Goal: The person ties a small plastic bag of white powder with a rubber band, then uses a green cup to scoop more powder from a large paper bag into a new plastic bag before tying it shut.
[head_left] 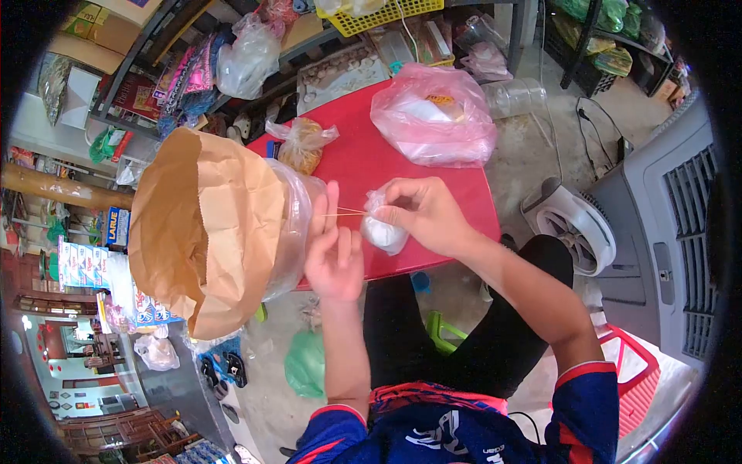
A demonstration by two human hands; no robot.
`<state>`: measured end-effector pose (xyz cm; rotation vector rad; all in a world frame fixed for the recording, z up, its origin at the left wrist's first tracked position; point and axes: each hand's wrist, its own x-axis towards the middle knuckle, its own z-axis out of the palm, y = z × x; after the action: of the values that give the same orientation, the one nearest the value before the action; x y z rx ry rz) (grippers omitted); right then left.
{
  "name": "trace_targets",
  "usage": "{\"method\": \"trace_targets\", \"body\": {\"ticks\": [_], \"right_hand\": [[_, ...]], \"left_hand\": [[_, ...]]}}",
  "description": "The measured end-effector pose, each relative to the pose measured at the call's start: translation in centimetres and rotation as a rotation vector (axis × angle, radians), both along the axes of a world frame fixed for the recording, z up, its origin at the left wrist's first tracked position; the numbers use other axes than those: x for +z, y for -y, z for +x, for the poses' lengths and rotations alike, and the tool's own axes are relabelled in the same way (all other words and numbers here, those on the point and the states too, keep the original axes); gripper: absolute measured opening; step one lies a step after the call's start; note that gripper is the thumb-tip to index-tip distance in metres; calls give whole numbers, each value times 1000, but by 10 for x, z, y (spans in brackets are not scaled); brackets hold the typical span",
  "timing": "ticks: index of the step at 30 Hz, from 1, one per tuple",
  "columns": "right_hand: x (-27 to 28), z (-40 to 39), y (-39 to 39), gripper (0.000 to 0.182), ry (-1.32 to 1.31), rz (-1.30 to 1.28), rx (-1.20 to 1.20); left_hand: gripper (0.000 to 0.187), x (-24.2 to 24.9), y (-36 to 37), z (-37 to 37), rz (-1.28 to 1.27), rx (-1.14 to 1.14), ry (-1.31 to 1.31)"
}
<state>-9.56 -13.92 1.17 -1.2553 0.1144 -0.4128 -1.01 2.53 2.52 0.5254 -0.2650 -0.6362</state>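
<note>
A small clear bag of white contents (pixel 384 233) hangs from my right hand (pixel 421 213), whose fingers pinch its gathered neck. A thin rubber band (pixel 345 212) stretches from that neck to my left hand (pixel 335 251). The band loops round my left fingers, which are raised and partly spread. Just left of my left hand stands a large brown paper bag (pixel 232 224) with its top open, in a clear plastic outer bag. Behind my hands, a knotted bag of yellowish contents (pixel 302 150) sits on the red table (pixel 348 151).
A pink plastic bag (pixel 437 116) with white items lies at the table's far right. Loaded shelves (pixel 297 46) run behind the table. A grey appliance (pixel 657 232) stands at the right, near a red stool (pixel 630 371). A green bag (pixel 306 363) is on the floor.
</note>
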Motion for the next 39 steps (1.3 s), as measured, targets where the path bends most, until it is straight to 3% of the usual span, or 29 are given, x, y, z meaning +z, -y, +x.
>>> {"method": "trace_targets", "body": {"ticks": [1, 5, 8, 11, 13, 16, 19, 23, 26, 31, 39], "right_hand": [[1, 0, -4, 8, 60, -15, -33], [12, -6, -15, 8, 185, -278, -131], [13, -9, -14, 9, 91, -159, -91], [17, -10, -10, 9, 48, 73, -9], [20, -13, -10, 9, 21, 52, -19], [26, -19, -10, 6, -2, -122, -65], [26, -22, -8, 7, 5, -402, -110], [29, -18, -8, 16, 142, -789, -276], [31, -21, 9, 23, 219, -1297, -184], [25, -23, 11, 20, 175, -1424, -148], [33, -28, 16, 20, 182, -1376, -4]], "left_hand": [[46, -2, 7, -2, 276, 169, 154], [42, -6, 22, -3, 522, 432, 343], [44, -15, 14, 1, 461, 311, 539], [56, 1, 9, -7, 667, 239, 897], [65, 16, 8, -14, 870, 247, 1070], [63, 30, 10, -16, 1038, 317, 1235], [63, 42, 11, -20, 1160, 242, 1286], [62, 39, 14, -14, 1116, 236, 1406], [62, 45, 15, -8, 1177, 148, 1409], [56, 58, 17, 5, 1240, -89, 1400], [46, 60, 12, 11, 1181, -225, 1400]]}}
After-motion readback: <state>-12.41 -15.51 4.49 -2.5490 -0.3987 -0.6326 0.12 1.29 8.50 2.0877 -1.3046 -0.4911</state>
